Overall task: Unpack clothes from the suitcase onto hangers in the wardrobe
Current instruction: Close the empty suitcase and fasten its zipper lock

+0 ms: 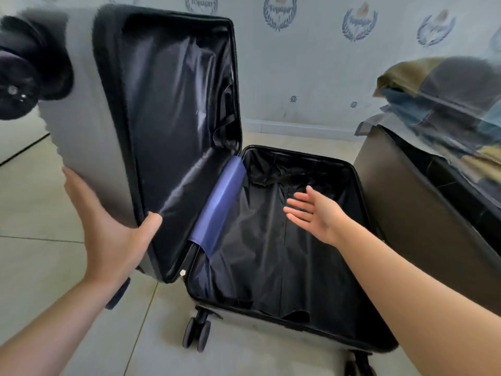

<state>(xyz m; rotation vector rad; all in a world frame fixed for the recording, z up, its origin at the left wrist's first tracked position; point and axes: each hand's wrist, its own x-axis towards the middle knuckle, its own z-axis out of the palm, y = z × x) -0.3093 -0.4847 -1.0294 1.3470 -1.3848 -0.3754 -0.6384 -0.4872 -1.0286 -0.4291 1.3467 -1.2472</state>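
Suitcase (271,253) lies open and bare; left grip (116,240) grasps the upright lid (89,104), right grip (317,213) hovers released. I would lower the lid slowly, thumb (151,223) off the rim.

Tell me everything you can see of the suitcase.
The suitcase is a grey hard-shell case lying open on the tiled floor. Its lid is raised near upright, its base flat. Both halves show only crumpled black lining; a blue strip spans the hinge. Black wheels sit at the corners. The left hand grips the lid's edge; the right hand hovers open above the base.
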